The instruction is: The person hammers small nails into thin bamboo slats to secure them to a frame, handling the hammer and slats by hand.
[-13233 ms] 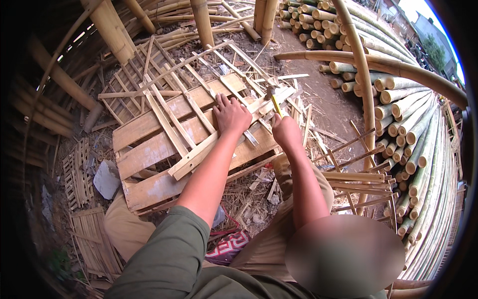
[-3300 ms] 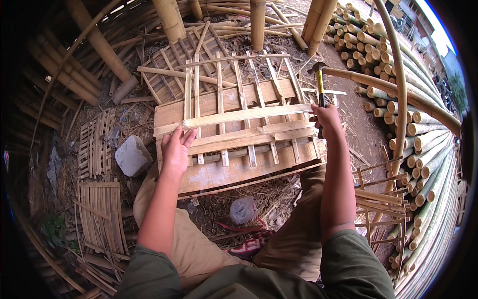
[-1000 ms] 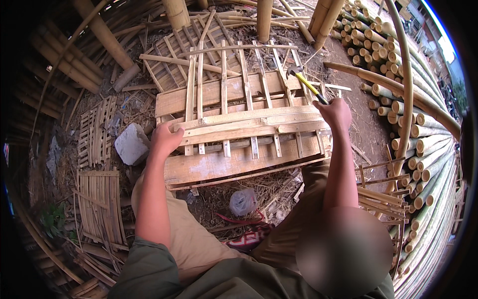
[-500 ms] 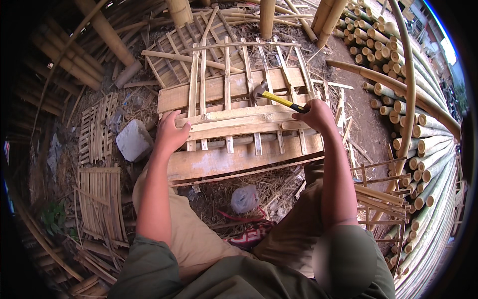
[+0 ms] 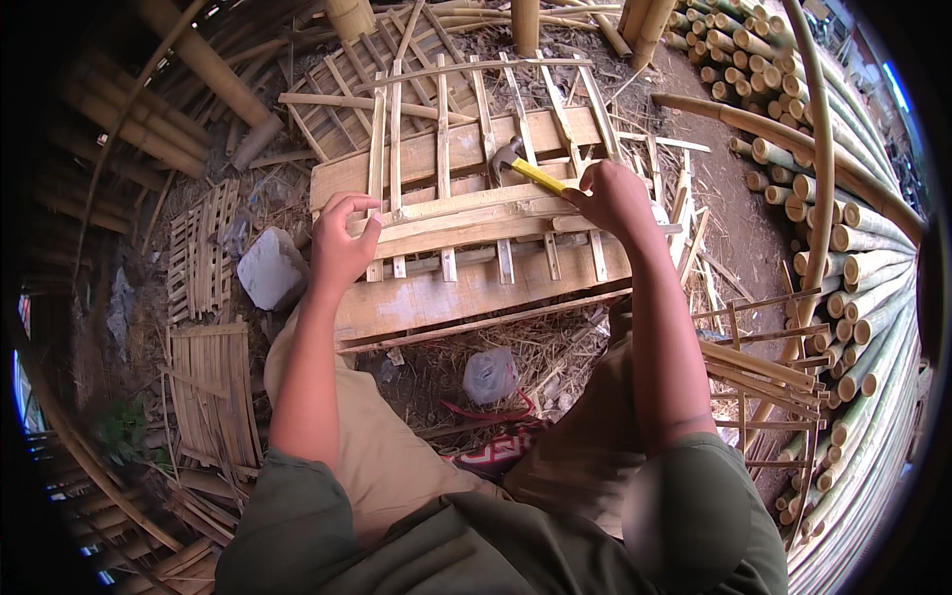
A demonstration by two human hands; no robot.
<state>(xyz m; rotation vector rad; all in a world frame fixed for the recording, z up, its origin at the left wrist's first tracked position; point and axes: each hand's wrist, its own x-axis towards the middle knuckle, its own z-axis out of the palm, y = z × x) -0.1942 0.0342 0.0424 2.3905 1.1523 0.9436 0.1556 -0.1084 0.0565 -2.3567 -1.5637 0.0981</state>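
While the right hand (image 5: 612, 196) grips a yellow-handled steel hammer (image 5: 524, 169) at upper centre, fingers curled tight, the left hand (image 5: 342, 243), fingers loosely curled, steadies the pale bamboo-slat lattice (image 5: 466, 213) on wooden planks (image 5: 466, 293). Best keep those fingers clear of the strike.

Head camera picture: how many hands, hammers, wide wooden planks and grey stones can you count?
Hands: 2, the left hand and the right hand
Hammer: 1
Wide wooden planks: 2
Grey stone: 1
Total: 6
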